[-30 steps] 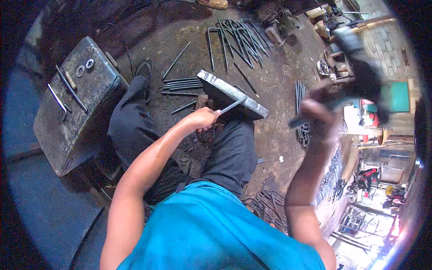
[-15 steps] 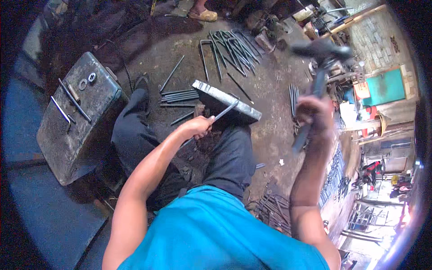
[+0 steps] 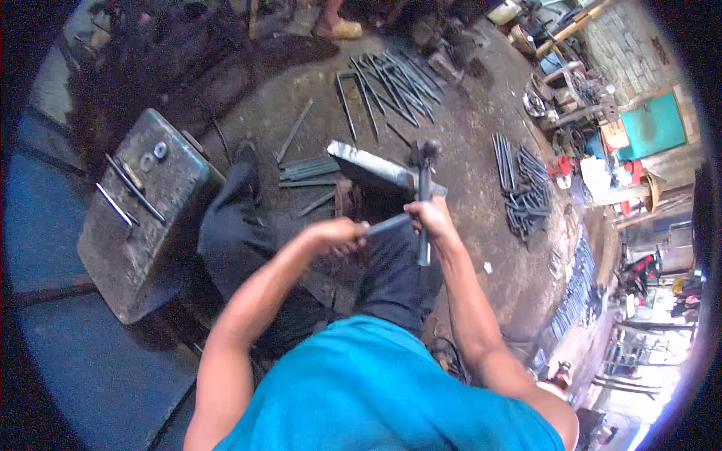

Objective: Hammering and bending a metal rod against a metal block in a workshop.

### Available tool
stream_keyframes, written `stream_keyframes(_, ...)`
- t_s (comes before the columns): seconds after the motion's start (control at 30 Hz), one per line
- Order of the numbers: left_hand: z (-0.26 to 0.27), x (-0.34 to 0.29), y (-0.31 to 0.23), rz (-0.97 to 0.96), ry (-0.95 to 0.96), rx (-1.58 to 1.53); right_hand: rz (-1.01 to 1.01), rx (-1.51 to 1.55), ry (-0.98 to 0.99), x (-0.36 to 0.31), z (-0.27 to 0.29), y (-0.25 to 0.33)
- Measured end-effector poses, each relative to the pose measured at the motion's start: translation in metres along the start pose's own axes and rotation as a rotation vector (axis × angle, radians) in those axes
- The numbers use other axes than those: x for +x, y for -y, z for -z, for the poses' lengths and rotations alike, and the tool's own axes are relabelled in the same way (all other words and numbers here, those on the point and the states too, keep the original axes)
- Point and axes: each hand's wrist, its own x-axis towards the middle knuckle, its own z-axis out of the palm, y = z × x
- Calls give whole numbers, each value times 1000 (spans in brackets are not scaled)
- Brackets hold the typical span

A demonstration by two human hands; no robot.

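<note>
My left hand [image 3: 340, 234] is closed around a dark metal rod [image 3: 386, 225], which slants up to the right above my thigh. My right hand [image 3: 430, 219] grips the hammer [image 3: 425, 180] by its handle, with the head upward beside the right end of the metal block [image 3: 368, 164]. The rod's far end meets my right hand; whether the fingers touch it I cannot tell. That block has a pale, worn top edge and a dark side, and stands just beyond both hands.
Left of my legs stands a worn metal block [image 3: 143, 225] bearing rings and rods. Straight rods [image 3: 308, 170] lie beyond my left hand, U-shaped bent rods [image 3: 391, 83] farther off. More bent rods [image 3: 523, 188] are piled right. Another person's foot [image 3: 342, 30] is at the far edge.
The hammer has come down from the raised right side to the block's right end. My left hand has drawn the rod back from the block's top and slightly toward me.
</note>
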Motion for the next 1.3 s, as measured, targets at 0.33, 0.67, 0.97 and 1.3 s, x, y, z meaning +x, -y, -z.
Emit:
stream_keyframes(0.33, 2, -24, -21, -174, -37, 1, -122, 416, 48, -36, 28, -12)
stream_keyframes(0.67, 6, -35, -28, -244, 177, -470, -224, 901, 119, -24, 23, -82)
stream_keyframes(0.97, -8, -49, -38, -281, 257, -602, -119, 851, 171, -9, 8, -105)
stream_keyframes(1.3, -20, -71, -35, -529, -23, -709, -8, 1063, 434, -9, 18, -120)
